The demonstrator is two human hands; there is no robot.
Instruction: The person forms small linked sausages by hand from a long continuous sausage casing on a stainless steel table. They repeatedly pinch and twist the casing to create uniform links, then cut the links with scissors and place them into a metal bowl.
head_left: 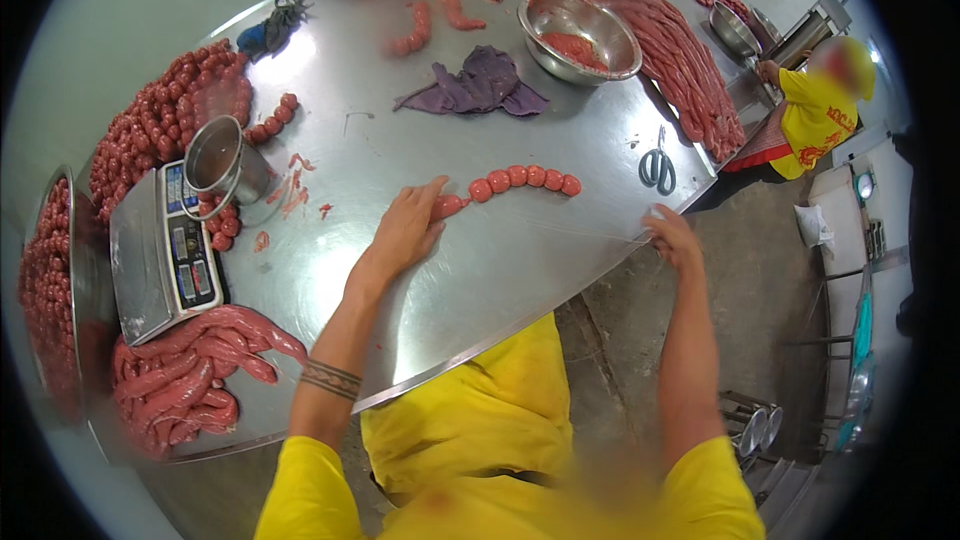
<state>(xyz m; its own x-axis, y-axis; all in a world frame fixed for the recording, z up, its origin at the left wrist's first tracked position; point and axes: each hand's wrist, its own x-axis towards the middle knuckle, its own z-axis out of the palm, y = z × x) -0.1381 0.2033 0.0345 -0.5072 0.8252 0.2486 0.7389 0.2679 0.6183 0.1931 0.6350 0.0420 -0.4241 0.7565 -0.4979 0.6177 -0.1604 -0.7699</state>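
Observation:
A short chain of round red sausage links [517, 177] curves over the steel table in front of me. My left hand [408, 225] lies at its left end, fingers curled over the longer end piece of sausage [448, 206] and hiding part of it. Beyond the table's right edge, my right hand [674, 237] has its thumb and fingers drawn together on a thin pale string [600, 233]. That string runs leftward over the tabletop and is hard to follow near the links. Dark-handled scissors [657, 168] rest on the table just above my right hand.
At left stand a digital scale [185, 250], a metal pitcher [222, 162], heaped tied links [160, 115] and untied sausage [200, 370]. Farther off are a purple cloth [480, 85], a steel bowl [580, 15] and long casings [680, 60]. A yellow-shirted person [815, 110] works at right.

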